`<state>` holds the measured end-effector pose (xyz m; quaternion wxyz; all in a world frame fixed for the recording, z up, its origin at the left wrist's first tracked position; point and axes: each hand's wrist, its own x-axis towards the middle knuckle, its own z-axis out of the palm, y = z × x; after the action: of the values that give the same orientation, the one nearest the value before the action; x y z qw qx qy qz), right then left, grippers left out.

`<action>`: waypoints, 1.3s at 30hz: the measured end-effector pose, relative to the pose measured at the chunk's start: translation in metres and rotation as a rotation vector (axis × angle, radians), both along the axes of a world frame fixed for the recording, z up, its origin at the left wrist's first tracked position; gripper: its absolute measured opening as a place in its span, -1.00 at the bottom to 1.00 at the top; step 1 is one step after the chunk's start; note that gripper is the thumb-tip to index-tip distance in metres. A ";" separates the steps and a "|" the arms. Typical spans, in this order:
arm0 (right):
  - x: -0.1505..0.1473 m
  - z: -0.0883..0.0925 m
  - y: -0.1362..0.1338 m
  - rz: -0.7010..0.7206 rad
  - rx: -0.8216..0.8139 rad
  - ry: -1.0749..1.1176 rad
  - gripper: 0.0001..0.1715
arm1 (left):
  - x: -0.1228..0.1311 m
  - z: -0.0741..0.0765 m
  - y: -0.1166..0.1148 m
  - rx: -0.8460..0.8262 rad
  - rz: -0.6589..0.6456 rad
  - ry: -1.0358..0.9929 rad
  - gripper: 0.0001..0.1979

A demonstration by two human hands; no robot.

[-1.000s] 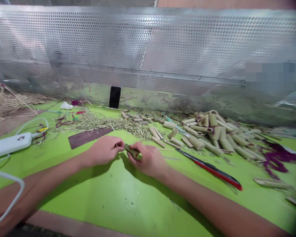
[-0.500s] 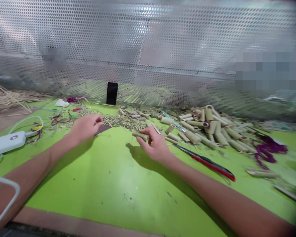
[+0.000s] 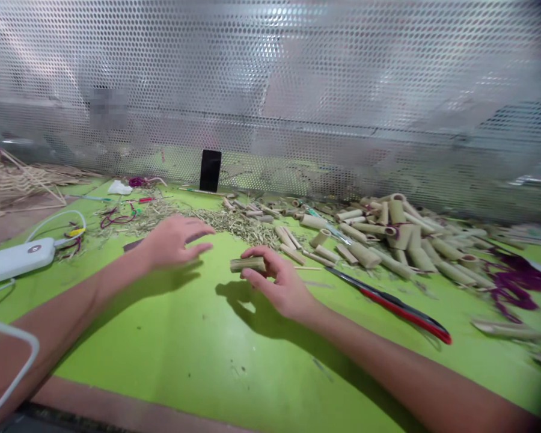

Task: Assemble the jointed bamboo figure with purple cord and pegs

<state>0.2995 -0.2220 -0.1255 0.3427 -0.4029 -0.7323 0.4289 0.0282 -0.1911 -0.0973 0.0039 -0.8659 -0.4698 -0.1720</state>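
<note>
My right hand (image 3: 282, 282) pinches a short bamboo piece (image 3: 246, 264) between thumb and fingers, just above the green tabletop (image 3: 216, 349). To its left, my left hand (image 3: 175, 240) is open, thumb and fingers apart and pointing toward the bamboo piece without touching it. A dark flat strip (image 3: 133, 245) lies partly hidden beneath the left hand. Beyond both hands spreads a heap of fine bamboo shavings (image 3: 234, 224). Several small bamboo splits (image 3: 288, 237) lie just past the right hand.
A red and black knife-like tool (image 3: 392, 304) lies right of my right hand. Behind it is a pile of bamboo tubes (image 3: 401, 231), with purple yarn (image 3: 514, 282) beside it. A white power strip (image 3: 18, 261) sits left. A phone (image 3: 210, 171) leans on the perforated metal screen (image 3: 270, 78).
My left hand has moved right, toward the bamboo piece, and its fingers have opened from a pinch. My right hand has come slightly nearer, still holding the piece. The view has shifted a little left.
</note>
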 end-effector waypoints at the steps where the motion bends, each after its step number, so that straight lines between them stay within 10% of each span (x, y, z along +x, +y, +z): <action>1: -0.001 0.000 0.000 0.021 -0.044 0.032 -0.74 | 0.008 -0.002 -0.007 -0.003 -0.159 -0.067 -0.63; 6: -0.003 0.003 0.004 0.170 -0.250 0.168 -0.73 | 0.029 -0.012 -0.027 0.127 -0.506 -0.237 -0.76; 22: 0.004 0.002 0.011 0.247 -0.381 0.094 -0.70 | 0.037 -0.015 -0.032 -0.249 -0.470 -0.498 -0.82; 31: 0.002 -0.002 0.012 0.202 -0.340 0.123 -0.65 | 0.036 -0.021 -0.034 0.221 -0.459 -0.104 -0.76; 39: 0.000 0.002 0.009 0.243 -0.286 0.042 -0.63 | 0.037 -0.017 -0.034 0.288 -0.413 -0.056 -0.77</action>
<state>0.2997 -0.2125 -0.1234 0.2428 -0.3472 -0.6998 0.5752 0.0657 -0.2248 -0.1139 0.0787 -0.9289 -0.2534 -0.2584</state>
